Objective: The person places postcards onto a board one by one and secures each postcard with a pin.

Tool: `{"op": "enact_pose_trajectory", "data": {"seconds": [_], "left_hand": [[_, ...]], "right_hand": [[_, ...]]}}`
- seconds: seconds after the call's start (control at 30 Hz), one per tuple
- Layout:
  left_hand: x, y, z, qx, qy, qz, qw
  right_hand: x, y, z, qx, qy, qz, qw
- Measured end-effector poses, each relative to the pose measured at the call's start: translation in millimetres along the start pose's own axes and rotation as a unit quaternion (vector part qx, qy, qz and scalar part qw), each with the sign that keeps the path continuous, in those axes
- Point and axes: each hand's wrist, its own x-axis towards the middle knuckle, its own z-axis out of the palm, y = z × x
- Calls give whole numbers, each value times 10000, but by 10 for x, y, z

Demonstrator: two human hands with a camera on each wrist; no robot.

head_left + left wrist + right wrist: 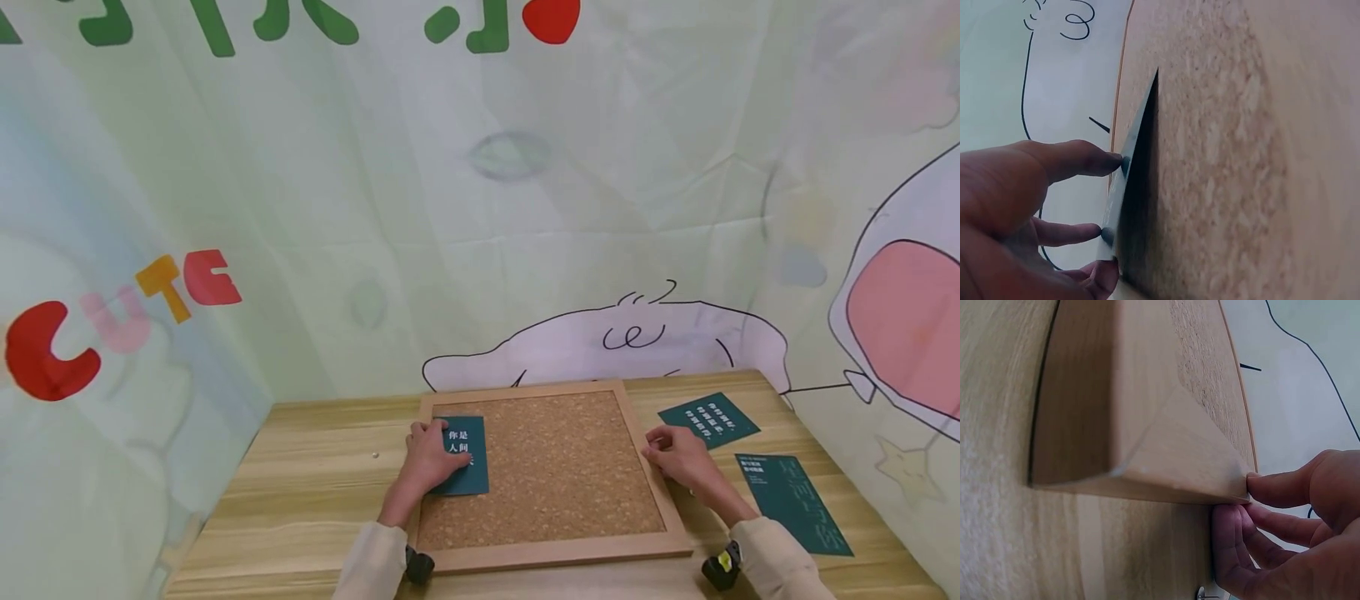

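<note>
Our left hand (431, 457) grips a dark green rectangular card with white characters (471, 479), one edge lifted off the speckled brown cork panel (558, 475), beside its left border. Our right hand (684, 457) pinches the pale wooden frame (555, 553) at its right rail. We note open cork from the card's right edge to that rail.

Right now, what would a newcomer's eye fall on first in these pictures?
Probably the rectangular, wood-framed cork board on the light wooden table, with the left hand holding a dark-green rectangular card over its left side and the right hand at its right edge. The pale printed backdrop behind also catches the eye, with bold red, pink and orange CUTE lettering on the left.
</note>
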Motion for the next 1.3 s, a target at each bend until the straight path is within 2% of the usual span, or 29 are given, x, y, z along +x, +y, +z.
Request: {"op": "enact_pose_trajectory", "data": {"seconds": [0.2, 0.6, 1.0, 1.3], "left_hand": [[-10, -3, 7, 289, -37, 17, 9996], [-17, -37, -34, 610, -124, 313, 9976], [-16, -57, -62, 698, -201, 341, 9968], [-18, -109, -105, 802, -225, 509, 9952]], "right_hand": [[-8, -14, 12, 73, -23, -10, 10000], [-23, -12, 18, 184, 16, 1, 9998], [-24, -8, 10, 73, 84, -42, 9999], [-35, -11, 5, 136, 107, -124, 9998]]}}
